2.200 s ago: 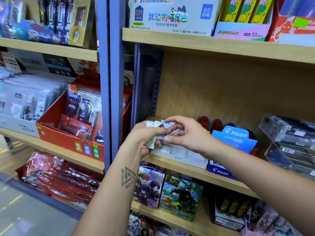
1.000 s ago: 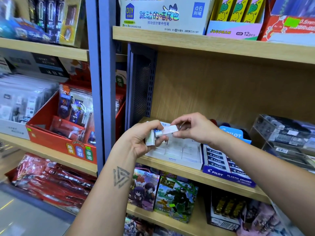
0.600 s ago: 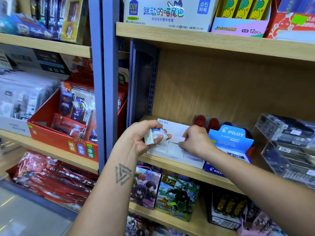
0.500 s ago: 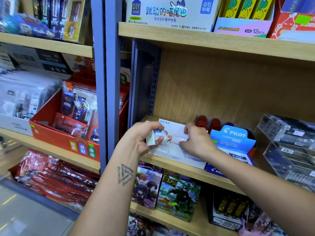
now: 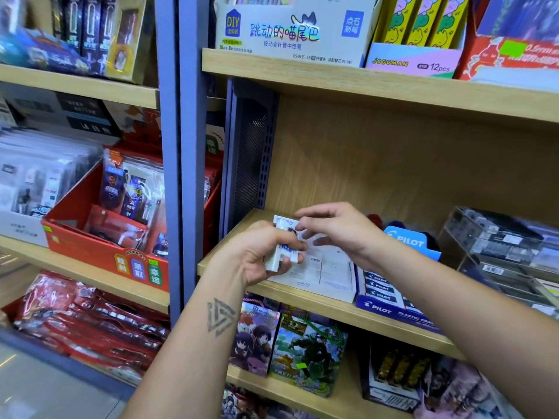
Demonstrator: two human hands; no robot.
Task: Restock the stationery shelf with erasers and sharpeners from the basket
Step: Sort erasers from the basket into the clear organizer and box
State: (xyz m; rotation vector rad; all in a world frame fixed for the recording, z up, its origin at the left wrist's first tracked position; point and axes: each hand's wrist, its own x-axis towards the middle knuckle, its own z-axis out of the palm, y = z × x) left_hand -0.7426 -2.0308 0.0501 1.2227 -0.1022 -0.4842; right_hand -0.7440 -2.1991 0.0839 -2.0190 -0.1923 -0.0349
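1. Erasers [image 5: 284, 252] are the stock in hand: a small clutch of white, blue-sleeved blocks sits in the left hand [image 5: 260, 255], held just in front of the white display box [image 5: 326, 273] on the middle shelf [image 5: 393, 323]; half a second ago the right hand was down inside that box, pressing a piece into its rows, and now it has lifted out and come back to the clutch.
2. That change suggests one eraser has been seated and the next is being fetched; the box shows white rows already filled, so the restock of this box looks well advanced, though the left hand holds more to place; no basket or sharpeners show in this view.
3. The left forearm rises from the lower edge of the view, wrist bent back, the hand level with the shelf front; its fingers and thumb are curled round the erasers and grip them firmly.
4. The right hand [image 5: 335, 228] reaches in from the right, above the box; its upper fingers are stretched out loosely, while thumb and forefinger meet at the top of the clutch; whether they already pinch an eraser or only touch it cannot be told.
5. A blue Pilot eraser box [image 5: 390, 300] stands just beside the white box, to its right.
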